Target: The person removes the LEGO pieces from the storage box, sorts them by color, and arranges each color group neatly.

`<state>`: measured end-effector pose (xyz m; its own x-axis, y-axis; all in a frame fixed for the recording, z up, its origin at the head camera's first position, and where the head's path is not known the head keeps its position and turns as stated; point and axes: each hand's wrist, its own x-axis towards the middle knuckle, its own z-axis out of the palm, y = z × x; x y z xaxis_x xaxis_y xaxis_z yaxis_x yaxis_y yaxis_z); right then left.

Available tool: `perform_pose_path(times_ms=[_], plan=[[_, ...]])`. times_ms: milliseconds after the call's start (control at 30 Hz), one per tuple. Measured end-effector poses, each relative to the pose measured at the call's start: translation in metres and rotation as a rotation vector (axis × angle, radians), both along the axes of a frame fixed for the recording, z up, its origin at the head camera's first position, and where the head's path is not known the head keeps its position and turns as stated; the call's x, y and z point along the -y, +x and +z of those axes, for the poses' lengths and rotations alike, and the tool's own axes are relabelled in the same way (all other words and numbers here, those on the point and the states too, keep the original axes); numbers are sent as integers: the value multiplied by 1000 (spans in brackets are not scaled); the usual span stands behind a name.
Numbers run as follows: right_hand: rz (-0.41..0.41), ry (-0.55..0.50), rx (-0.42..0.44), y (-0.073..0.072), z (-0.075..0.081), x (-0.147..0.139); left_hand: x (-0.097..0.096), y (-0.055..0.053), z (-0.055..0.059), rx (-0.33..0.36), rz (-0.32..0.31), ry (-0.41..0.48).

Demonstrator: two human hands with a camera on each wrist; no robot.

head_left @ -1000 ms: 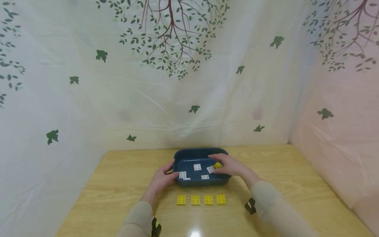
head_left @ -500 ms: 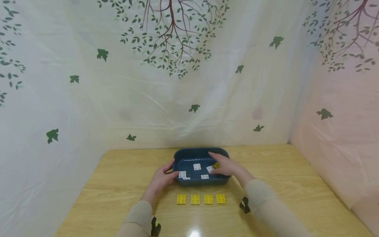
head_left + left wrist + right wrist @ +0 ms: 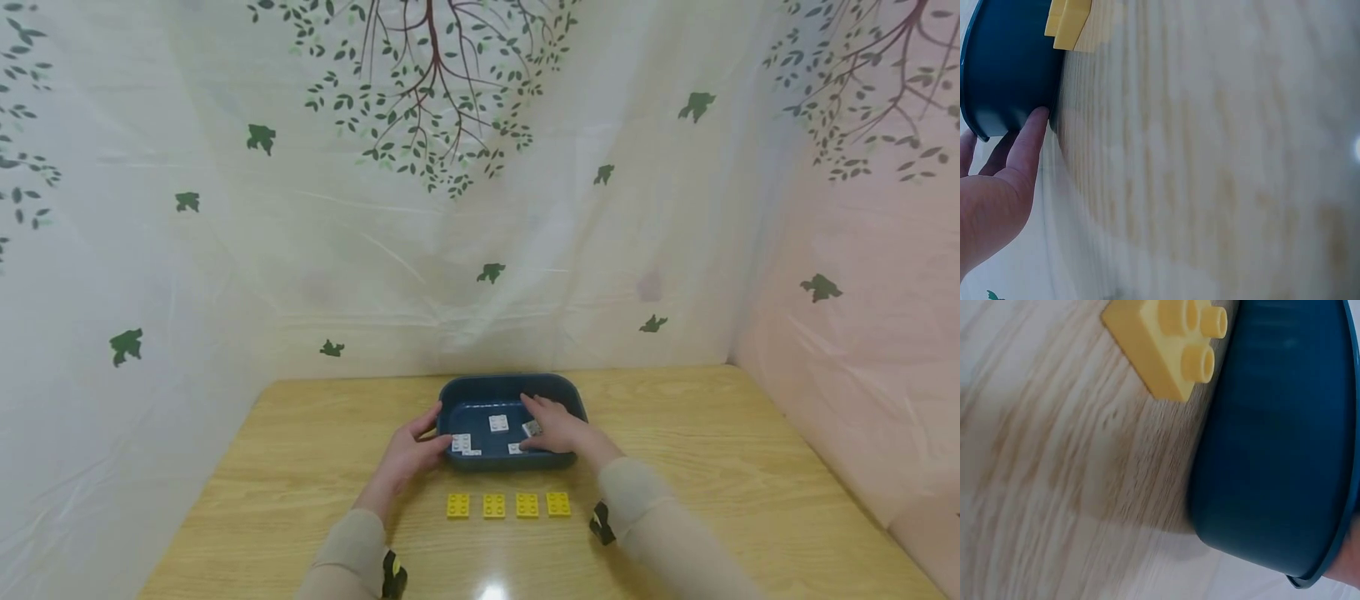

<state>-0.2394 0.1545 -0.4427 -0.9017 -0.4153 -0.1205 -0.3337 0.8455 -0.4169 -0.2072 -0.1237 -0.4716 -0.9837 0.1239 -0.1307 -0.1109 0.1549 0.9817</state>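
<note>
A dark blue plastic basin (image 3: 480,464) stands near the table's back edge with several white toy building bricks (image 3: 498,423) inside. At its left end, my left hand (image 3: 411,454) holds the basin, thumb at the front corner and fingers farther back. In the left wrist view, the left thumb (image 3: 1029,140) touches the outer wall. My right hand (image 3: 558,427) reaches over the right rim into the basin, thumb and index finger spread around a tilted white brick (image 3: 531,429). Beneath that palm the view is hidden. In the right wrist view, the basin's wall (image 3: 1272,444) covers most of the right hand.
Several yellow toy bricks (image 3: 493,506) form a spaced row on the wooden table (image 3: 300,467) in front of the basin. One yellow brick (image 3: 1160,344) looms close in the right wrist view. Behind the table hangs a pale leaf-patterned sheet (image 3: 420,275).
My right hand has shifted left and slightly toward me inside the basin. The yellow brick seen beside it in the basin earlier is now out of sight. The left hand stays put.
</note>
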Motion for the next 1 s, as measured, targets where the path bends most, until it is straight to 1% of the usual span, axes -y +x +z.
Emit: perform_pose_path(times_ms=[100,200,400,467,567,733,800,900,1000], plan=[[-22,2,35,-2,0,3,1,-2,-1,-10,1,-5],[-22,9,32,-4,-2,7,1,-3,-1,-20,-2,-13],[42,-11,0,-8,-6,18,2,-5,-1,-16,-1,-20],[60,-22,3,-8,-5,22,2,-5,-1,-18,-2,-29],[109,-36,2,-9,-5,29,3,-7,-1,-19,-6,-34],[187,-106,0,-14,-6,37,6,-12,-3,-30,-28,-10],[198,-127,-1,-17,-7,39,6,-13,-3,-32,-40,0],[206,-135,-28,-22,-9,39,8,-17,-4,-28,-48,-6],[180,-136,-57,-28,-9,36,9,-20,-4,-13,-48,-15]])
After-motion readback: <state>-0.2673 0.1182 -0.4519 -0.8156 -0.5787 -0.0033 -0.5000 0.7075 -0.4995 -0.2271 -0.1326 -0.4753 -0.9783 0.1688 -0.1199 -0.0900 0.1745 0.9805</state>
